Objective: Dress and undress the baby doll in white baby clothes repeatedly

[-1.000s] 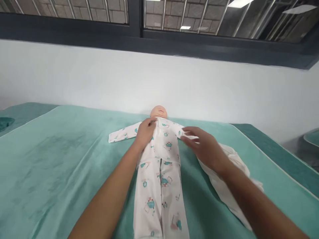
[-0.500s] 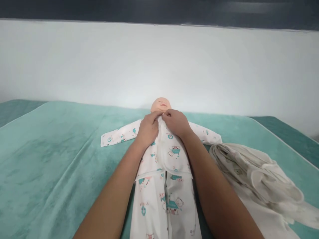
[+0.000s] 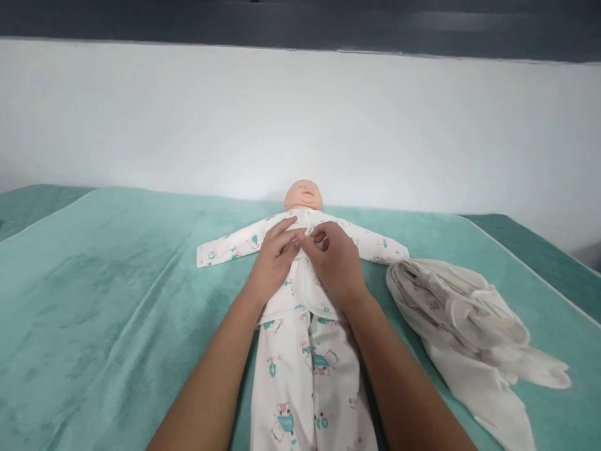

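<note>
A baby doll (image 3: 303,195) lies on its back, wearing a white printed jacket (image 3: 237,243) and matching white trousers (image 3: 284,382). Both sleeves stretch out sideways. My left hand (image 3: 277,260) rests on the chest, its thumb and forefinger reaching to the front edge and the other fingers spread. Across from it, my right hand (image 3: 334,260) is closed, pinching the jacket's front edge near the upper chest. Their fingertips meet at the middle of the opening. Any fastener there is hidden by the fingers.
A crumpled heap of off-white cloth clothing (image 3: 462,319) lies to the right, touching the doll's sleeve end. A teal plush blanket (image 3: 117,300) covers the surface beneath. Behind it rises a white wall (image 3: 300,113) with a dark band on top.
Both hands have moved down from the doll's neck to its upper chest, uncovering the collar. The left fingers have spread. The view has shifted slightly.
</note>
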A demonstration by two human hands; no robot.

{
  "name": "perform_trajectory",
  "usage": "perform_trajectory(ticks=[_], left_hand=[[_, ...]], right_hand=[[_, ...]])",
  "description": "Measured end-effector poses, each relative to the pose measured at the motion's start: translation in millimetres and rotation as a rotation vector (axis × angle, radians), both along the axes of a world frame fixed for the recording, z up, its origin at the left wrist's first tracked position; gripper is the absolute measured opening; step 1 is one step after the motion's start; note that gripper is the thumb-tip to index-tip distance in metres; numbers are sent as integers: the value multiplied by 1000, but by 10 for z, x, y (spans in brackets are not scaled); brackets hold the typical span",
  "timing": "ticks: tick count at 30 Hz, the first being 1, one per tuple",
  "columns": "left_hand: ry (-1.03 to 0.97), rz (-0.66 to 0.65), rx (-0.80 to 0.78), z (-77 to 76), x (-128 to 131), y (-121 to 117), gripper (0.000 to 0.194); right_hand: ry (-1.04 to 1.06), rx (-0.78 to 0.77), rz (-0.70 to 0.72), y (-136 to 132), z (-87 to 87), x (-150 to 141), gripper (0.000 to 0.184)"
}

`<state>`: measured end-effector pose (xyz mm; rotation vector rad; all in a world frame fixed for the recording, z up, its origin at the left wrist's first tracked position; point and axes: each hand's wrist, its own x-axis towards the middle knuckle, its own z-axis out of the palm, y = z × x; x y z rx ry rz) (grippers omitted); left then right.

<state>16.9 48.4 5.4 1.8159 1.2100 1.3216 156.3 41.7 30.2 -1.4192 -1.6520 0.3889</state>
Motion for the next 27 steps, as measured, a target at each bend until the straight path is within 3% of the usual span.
perform_trajectory(ticks=[3, 7, 11, 18, 27], left_hand=[[2, -23, 16, -14, -28, -14, 32], [35, -5, 22, 6, -21, 19, 33], [71, 10, 13, 27, -20, 41, 33], [134, 11, 51, 30, -32, 64, 33], [204, -3, 36, 95, -1, 57, 35]], right_hand=[[-178, 5, 6, -49, 12, -41, 17], [-227, -16, -30, -6, 31, -46, 7], [-74, -50, 33, 31, 57, 20, 7], [350, -321, 204, 70, 41, 185, 15], [234, -201, 77, 103, 15, 108, 14]])
